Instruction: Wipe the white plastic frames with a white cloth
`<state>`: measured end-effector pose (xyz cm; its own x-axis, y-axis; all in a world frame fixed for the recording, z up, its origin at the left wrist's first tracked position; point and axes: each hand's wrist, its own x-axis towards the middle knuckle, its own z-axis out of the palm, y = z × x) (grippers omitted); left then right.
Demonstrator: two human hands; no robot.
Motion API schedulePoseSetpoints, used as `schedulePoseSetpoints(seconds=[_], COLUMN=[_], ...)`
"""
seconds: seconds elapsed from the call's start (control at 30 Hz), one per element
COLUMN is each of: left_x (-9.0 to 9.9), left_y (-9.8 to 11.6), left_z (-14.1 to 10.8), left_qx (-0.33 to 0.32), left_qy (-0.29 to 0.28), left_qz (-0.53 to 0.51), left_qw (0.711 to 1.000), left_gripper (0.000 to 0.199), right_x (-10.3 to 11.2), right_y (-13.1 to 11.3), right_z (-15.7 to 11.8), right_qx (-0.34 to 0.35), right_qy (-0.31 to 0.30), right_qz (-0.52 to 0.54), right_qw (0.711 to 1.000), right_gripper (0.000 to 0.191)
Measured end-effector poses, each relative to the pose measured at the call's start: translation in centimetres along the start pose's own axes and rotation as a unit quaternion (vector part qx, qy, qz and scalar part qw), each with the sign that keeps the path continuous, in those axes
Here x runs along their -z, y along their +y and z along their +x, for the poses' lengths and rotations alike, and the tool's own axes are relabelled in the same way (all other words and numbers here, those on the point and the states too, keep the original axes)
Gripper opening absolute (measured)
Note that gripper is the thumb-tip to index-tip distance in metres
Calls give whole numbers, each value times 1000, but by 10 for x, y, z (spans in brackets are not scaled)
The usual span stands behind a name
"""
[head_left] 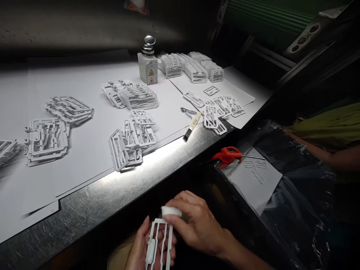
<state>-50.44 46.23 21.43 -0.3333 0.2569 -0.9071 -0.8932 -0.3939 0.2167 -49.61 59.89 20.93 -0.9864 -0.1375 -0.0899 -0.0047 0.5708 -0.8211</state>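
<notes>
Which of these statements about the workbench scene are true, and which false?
1. The left hand holds a white plastic frame. True.
2. The right hand presses a small white pad onto that frame's top edge. True.
3. The white square bottle with a metal cap lies tipped over. False: it stands upright.
4. The orange-handled tool lies on the white paper sheets among the frame piles. False: it lies off the bench, on the black plastic film to the right.
5. A small brush lies near the bench's metal edge. True.
</notes>
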Motion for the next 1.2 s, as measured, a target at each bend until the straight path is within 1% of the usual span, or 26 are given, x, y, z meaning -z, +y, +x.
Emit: schedulePoseSetpoints(seconds=[0.07, 0.17, 0.23, 0.3, 0.37, 0.47, 0.57, 0.67, 0.73, 0.8, 0.9, 1.03, 1.1, 1.2], left_x=[7, 16, 20, 21, 20, 17, 12, 9, 7, 6, 7, 11, 13, 15], left_y=[-4, -8, -10, -11, -12, -13, -11, -8, -7, -5, -4, -3, -3, -3], left_z=[6, 14, 19, 23, 27, 28, 23, 16, 13, 12, 12, 15, 17, 20], left_qx=[1, -1, 3, 22, 46, 62, 56, 35, 2, -36, -66, -71, -72, -77], left_qy=[-12, 27, 34, 6, -25, -46, -61, -54, -41, -37, -40, -22, -30, -49], left_qz=[7, 28, 33, 25, 16, 11, 7, -4, -13, -26, -57, -57, -53, -60], left_qw=[1000, 999, 999, 999, 999, 997, 997, 998, 999, 998, 995, 996, 996, 994], left_gripper=[40, 31, 28, 35, 42, 45, 47, 34, 22, 16, 20, 24, 26, 28], right_x=[2, -2, -7, -8, -5, 2, 6, 7, 8, 9, 6, -5, -9, -12], right_y=[1, -3, -4, -3, -1, 1, 0, 2, 5, 7, 7, 3, 2, 1], right_z=[-2, -3, -2, 0, 4, 6, 3, -4, -10, -16, -24, -31, -34, -42], right_qx=[-8, 27, 51, 51, 36, 24, 25, 14, 2, -7, -17, -7, -5, -7], right_qy=[11, -10, -23, -11, 12, 27, 26, 49, 73, 79, 61, 52, 40, -4], right_qz=[6, 3, -28, -64, -82, -70, -45, -16, 4, 22, 37, 56, 60, 54], right_qw=[1000, 1000, 998, 997, 996, 997, 998, 999, 997, 997, 997, 997, 997, 998], right_gripper=[10, 13, 15, 15, 13, 11, 10, 14, 17, 18, 16, 19, 21, 21])
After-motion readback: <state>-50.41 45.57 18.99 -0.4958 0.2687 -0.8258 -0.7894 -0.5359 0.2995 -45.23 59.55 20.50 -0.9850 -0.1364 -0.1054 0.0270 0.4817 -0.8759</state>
